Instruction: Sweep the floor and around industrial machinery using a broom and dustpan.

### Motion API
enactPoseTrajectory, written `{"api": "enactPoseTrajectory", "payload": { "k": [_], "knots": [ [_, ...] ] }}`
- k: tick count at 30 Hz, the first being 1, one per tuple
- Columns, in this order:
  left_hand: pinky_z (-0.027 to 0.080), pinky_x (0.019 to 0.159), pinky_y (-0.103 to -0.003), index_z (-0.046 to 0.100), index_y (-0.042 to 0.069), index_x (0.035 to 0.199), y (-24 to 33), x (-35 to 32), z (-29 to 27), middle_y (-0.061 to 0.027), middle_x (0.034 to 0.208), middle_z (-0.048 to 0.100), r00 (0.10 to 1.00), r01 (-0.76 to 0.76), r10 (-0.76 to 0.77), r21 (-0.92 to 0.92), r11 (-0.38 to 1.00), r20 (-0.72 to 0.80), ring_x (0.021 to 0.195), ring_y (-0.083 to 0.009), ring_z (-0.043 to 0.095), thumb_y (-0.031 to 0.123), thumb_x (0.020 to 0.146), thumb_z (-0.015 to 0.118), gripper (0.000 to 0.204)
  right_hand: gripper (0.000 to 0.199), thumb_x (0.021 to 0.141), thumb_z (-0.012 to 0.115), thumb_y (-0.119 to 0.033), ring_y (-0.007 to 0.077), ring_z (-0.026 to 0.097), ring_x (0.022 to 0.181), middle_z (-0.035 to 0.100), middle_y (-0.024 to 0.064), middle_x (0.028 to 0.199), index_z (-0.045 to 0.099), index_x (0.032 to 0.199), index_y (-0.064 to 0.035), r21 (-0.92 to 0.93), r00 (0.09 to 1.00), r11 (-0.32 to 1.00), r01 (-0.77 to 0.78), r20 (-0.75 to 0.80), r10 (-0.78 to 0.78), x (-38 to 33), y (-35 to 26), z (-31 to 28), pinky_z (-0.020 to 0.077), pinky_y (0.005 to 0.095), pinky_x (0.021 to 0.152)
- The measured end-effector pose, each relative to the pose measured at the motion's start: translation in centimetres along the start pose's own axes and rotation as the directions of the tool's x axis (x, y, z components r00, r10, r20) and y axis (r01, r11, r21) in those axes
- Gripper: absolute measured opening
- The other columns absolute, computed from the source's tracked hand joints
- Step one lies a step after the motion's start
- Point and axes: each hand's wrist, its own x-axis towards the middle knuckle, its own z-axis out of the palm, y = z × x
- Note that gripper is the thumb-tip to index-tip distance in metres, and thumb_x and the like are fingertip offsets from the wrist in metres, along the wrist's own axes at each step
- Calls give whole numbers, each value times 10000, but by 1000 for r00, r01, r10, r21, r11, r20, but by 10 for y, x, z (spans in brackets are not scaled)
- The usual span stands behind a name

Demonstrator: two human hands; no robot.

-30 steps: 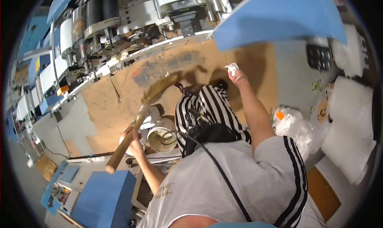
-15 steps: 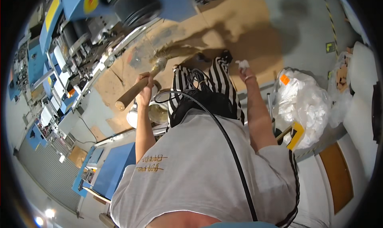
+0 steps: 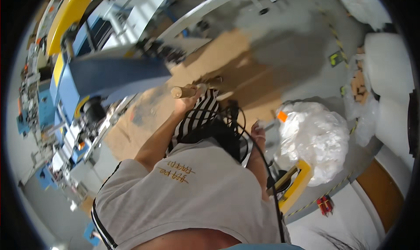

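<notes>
My left hand (image 3: pixel 187 105) is closed round the thick wooden handle of a brush (image 3: pixel 181 92), near the handle's rounded end. The brush points away from me, and its far part is foreshortened beside my striped trouser leg (image 3: pixel 203 108). My right hand (image 3: pixel 259 135) hangs low at my right side, fingers curled round a small crumpled white wad (image 3: pixel 260 124), perhaps tissue; its exact kind is too small to tell. Black cables (image 3: pixel 236 119) hang in front of my waist, between both hands.
A blue machine panel (image 3: pixel 118 75) stands ahead on the left. Brown cardboard (image 3: pixel 236 53) covers part of the floor. To my right are a large clear plastic bag (image 3: pixel 315 136) of white material, a yellow frame (image 3: pixel 302 184) and a red object (image 3: pixel 324 205).
My body has turned to the right, and the bag and yellow frame sit nearer. The brush has swung from pointing across to pointing away from me. My right hand has come closer to my body.
</notes>
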Motion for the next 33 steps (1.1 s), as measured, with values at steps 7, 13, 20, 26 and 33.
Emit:
{"api": "enactPoseTrajectory", "payload": {
  "k": [7,13,20,26,33],
  "knots": [
    [428,526,-300,541,23,732,135,103,99,-62,628,539,801,-538,543,-93,838,254,603,-152,533,107,712,606,109,192,845,400,-184,165,547,649,583,52,812,552,910,-87,-98,919,916,389,-27,-393,21,-72,103,496,239,487],
    [431,605,-283,495,43,874,210,208,202,-45,752,526,641,-591,525,-76,803,560,666,-189,512,63,735,528,144,199,761,397,-76,257,517,803,521,129,917,485,927,-9,-62,788,786,615,61,-612,11,-112,280,463,383,690],
    [435,541,-235,520,20,879,332,249,287,-45,662,538,741,-246,372,-289,925,559,601,-106,528,218,769,603,241,207,786,417,18,226,496,799,513,115,923,510,956,-54,313,599,835,453,587,-545,-46,-202,451,474,248,580],
    [490,535,-217,494,-14,909,374,271,369,-101,795,537,833,-203,313,-274,940,456,597,-142,537,243,779,592,304,190,794,430,17,182,494,768,504,104,877,474,969,-45,467,697,671,576,148,-701,-49,-287,414,462,258,589],
    [490,478,-218,474,-49,880,447,315,448,-116,728,526,900,-218,304,-282,934,312,557,-160,539,243,768,605,339,170,754,493,-159,250,496,783,500,138,827,504,883,-48,-87,337,352,932,-154,-929,-129,-441,224,443,377,660]
  ]
}}
